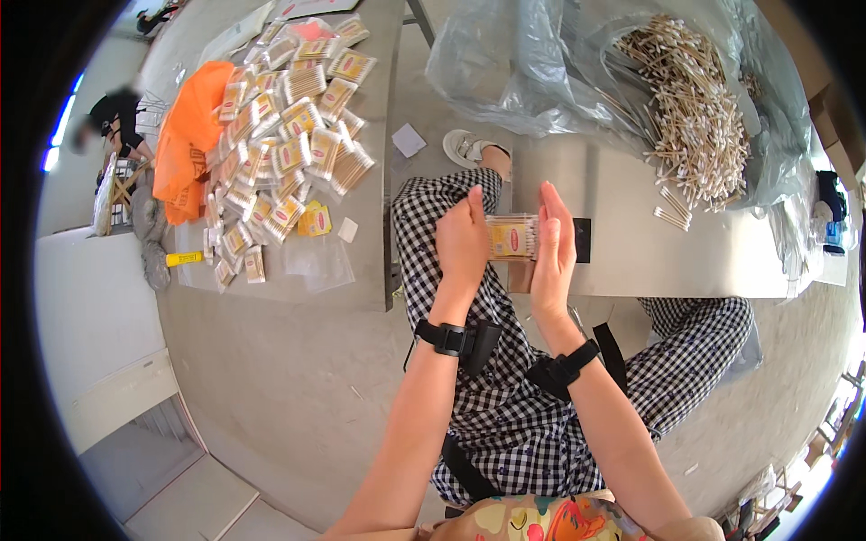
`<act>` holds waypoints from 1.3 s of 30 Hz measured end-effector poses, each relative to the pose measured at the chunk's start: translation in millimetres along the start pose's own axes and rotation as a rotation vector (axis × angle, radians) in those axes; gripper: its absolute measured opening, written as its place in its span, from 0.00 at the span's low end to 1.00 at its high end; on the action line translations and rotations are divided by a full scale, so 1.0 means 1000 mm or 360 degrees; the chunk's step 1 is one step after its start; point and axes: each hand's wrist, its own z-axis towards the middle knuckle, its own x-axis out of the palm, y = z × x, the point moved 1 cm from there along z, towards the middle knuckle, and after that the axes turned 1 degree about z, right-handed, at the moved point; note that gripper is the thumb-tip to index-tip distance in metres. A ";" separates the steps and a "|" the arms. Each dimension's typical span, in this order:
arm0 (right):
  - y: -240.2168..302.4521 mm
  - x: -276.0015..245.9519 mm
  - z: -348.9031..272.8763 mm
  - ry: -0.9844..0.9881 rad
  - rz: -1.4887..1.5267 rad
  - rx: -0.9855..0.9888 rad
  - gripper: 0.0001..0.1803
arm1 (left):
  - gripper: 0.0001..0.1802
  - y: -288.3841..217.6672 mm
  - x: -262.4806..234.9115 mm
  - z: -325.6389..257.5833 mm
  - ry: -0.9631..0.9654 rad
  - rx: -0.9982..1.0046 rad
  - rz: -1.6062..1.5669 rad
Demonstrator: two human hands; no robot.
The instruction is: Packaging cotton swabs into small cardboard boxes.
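Upper left of frame: person, blurred, seated well apart from the work, beside a small rack

Upper left, on the grey surface: orange bag, soft and crumpled, touching a spread heap of packs – clear sleeves filled with swabs, yellow labels. Loose labels and clear film lie at the heap's lower edge; a yellow marker sits at the far left rim

Upper centre, on the floor: white paper square; sandal on the wearer's foot

Centre of frame: left hand, fingers straight and pressed flat against the left end of the pack. Grasping, not clenched

Centre: pack, held above the lap between both palms, in front of the steel surface. Clear sleeve, yellow label, thin sticks laid side by side. Judged very light; the bundle fairly stiff along its length, but the film slippery and the sticks likely to slide out of an open end. Best held as now, at both ends with flat palms, or pinched across the label; a hard squeeze at mid-length could bend or snap the sticks

Centre right: right hand, open-palmed, fingers upright against the pack's right end, sharing the hold. Black straps on both wrists

Upper right, on the steel surface: large clear bag, spilling a heap of loose swabs, some strays lying just beside it
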 end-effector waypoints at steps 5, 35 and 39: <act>-0.011 -0.009 0.000 0.0130 -0.0370 -0.0210 0.32 | 0.32 0.003 0.005 -0.003 -0.0074 0.0073 0.0015; 0.032 -0.073 0.034 0.0108 -0.3115 -0.1438 0.22 | 0.63 0.081 -0.202 0.069 -0.0613 0.0037 0.0948; 0.035 -0.072 0.031 0.0123 -0.3121 -0.1423 0.22 | 0.58 0.080 -0.157 0.094 -0.0503 0.0196 0.1129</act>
